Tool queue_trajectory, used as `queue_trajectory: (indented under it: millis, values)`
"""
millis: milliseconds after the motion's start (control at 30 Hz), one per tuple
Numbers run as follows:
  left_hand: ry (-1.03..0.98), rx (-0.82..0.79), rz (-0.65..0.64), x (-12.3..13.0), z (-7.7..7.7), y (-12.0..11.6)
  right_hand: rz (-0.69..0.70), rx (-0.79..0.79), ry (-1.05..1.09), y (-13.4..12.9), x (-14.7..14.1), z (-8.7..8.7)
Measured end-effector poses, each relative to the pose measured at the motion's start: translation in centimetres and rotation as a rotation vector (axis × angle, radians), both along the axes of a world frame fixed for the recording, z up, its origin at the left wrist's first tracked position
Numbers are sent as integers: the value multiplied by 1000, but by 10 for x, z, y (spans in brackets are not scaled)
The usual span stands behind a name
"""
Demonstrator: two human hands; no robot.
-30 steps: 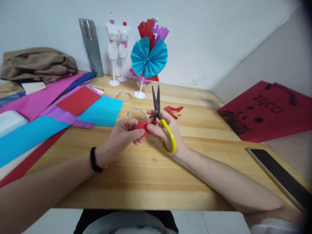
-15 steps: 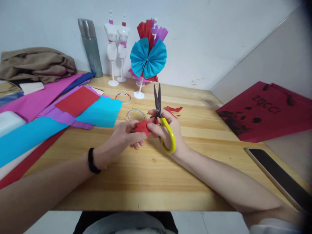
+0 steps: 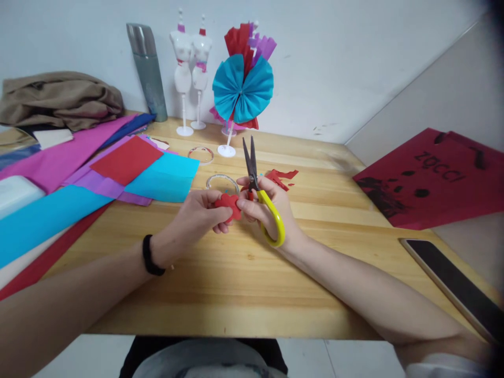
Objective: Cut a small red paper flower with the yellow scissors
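Note:
A small red flower-shaped cutout (image 3: pixel 232 206), of paper or cloth, is held over the table's middle. My left hand (image 3: pixel 202 212) pinches its left side between thumb and fingers. With thumb and fingertips, my right hand (image 3: pixel 271 205) touches the cutout's right edge and also carries a pair of yellow-handled scissors (image 3: pixel 271 218), its dark blades slightly apart and pointing up and away. Just beyond the hands lie a silvery tape roll (image 3: pixel 222 177) and some red scraps (image 3: pixel 281 178).
Coloured sheets (image 3: pixel 161 178) spread across the left. Behind them stand a flask (image 3: pixel 147 73), two white mannequins (image 3: pixel 183 73) and another wearing blue pleated fans (image 3: pixel 242 89). On the right are a red bag (image 3: pixel 429 184) and a phone (image 3: pixel 449 283). A second tape roll (image 3: pixel 200 149) lies farther back.
My left fingers have closed more firmly on the red cutout, which has turned slightly. The scissors have tilted a little to the left. The whole view has shifted slightly.

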State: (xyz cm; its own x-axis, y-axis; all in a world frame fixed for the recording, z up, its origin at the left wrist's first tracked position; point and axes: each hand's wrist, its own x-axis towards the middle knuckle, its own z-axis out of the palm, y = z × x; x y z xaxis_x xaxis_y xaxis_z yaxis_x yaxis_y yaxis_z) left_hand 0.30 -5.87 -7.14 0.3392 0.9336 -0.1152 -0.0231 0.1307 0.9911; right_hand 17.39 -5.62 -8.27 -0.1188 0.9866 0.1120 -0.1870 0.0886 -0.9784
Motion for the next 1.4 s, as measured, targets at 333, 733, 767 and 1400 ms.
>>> queue_trajectory:
  millis: [333, 733, 767, 1400]
  values:
    - [-51, -58, -49, 2, -6, 2, -68, 29, 17, -3, -3, 3]
    - [-213, -44, 21, -1, -11, 2, -39, -23, 35, -2, 0, -6]
    - [-211, -26, 4, -3, -10, 3, -19, -25, 15, -1, 2, -5]
    - [-186, 197, -88, -23, 7, 29, 514, 90, -574, 5, 33, 20]
